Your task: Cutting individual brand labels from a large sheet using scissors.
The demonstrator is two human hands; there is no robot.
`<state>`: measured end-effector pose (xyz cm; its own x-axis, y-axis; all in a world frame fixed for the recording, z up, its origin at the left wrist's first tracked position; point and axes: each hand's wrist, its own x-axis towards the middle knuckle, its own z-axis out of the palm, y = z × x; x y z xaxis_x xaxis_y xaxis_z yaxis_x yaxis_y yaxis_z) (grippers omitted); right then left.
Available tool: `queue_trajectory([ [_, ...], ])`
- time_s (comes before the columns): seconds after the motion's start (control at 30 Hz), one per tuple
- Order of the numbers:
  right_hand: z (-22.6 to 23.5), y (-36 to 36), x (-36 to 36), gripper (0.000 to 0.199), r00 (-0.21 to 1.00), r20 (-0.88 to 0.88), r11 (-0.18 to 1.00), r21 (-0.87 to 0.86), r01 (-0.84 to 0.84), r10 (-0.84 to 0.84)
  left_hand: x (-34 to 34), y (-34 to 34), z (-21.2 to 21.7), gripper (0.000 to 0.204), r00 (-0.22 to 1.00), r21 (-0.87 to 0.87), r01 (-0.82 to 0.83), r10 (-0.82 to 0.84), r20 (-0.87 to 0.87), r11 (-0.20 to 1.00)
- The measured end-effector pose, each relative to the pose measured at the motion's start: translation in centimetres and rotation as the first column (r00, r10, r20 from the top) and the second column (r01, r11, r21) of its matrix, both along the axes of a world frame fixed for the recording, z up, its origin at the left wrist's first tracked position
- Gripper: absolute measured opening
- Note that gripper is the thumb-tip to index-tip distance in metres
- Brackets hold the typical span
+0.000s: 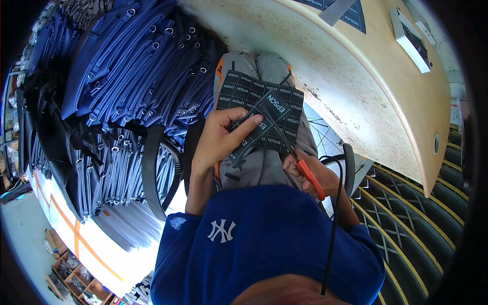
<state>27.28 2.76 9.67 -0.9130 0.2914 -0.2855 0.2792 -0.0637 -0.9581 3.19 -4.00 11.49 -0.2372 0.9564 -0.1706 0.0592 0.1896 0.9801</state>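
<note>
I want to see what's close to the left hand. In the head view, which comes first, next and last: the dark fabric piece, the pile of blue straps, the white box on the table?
1. Dark fabric piece, held in the left hand.
2. Pile of blue straps, to its left.
3. White box, far right on the wooden table.

A dark sheet (262,109) of square printed labels with pale lettering lies on the person's lap, just off the table's (356,81) near edge. Another dark label sheet (351,15) lies at the table's far edge, with a white box (409,40) near its right end.
</note>
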Motion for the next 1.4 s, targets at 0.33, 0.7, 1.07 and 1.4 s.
queue_trajectory([
  [0.33,-0.6,0.1,0.0,0.081,0.999,-0.051,0.998,0.059,-0.008,0.011,0.3,0.0,0.3,0.019,1.000,0.028,0.023,-0.022,-0.018,0.999],
  [0.7,0.1,0.7,-0.1,0.042,0.999,0.020,0.996,0.083,-0.035,0.033,-0.2,-0.1,0.2,0.017,0.998,-0.007,0.046,-0.046,0.044,0.999],
  [1.07,0.3,0.8,0.1,0.034,0.996,0.078,0.991,0.122,-0.054,0.045,-0.5,-0.1,-0.3,0.017,0.996,-0.009,0.080,-0.080,0.031,0.997],
  [1.4,-0.3,0.1,0.7,0.038,0.992,0.128,0.986,0.162,-0.026,0.005,-0.5,-0.3,-0.7,0.018,0.991,-0.058,0.090,-0.083,0.108,0.994],
])
